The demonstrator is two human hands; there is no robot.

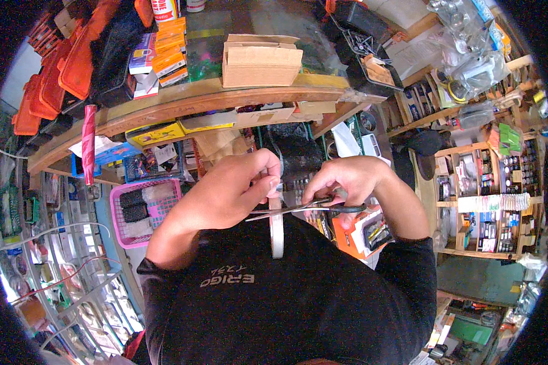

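In front of my chest my left hand (243, 187) is closed, its thumb and forefinger pinched on the upper end of a narrow whitish band. That band looks like a roll of tape (277, 237) seen edge-on, hanging below the fingertips. My right hand (350, 180) grips a pair of scissors (341, 208) by dark handles. The metal blades (280, 212) point left and cross the whitish band just under my left fingers. Whether they touch it or are cutting it, I cannot tell. Beyond both hands, a folded brown cardboard box (262, 64) stands on the glass-topped counter (231, 27).
A wooden counter edge (225, 97) runs across ahead. Orange and black bins (76, 67) and small orange boxes (169, 52) are at the far left. A pink basket (120, 228) is below left, a black tray (362, 61) far right. Stocked wooden shelves (487, 201) line the right.
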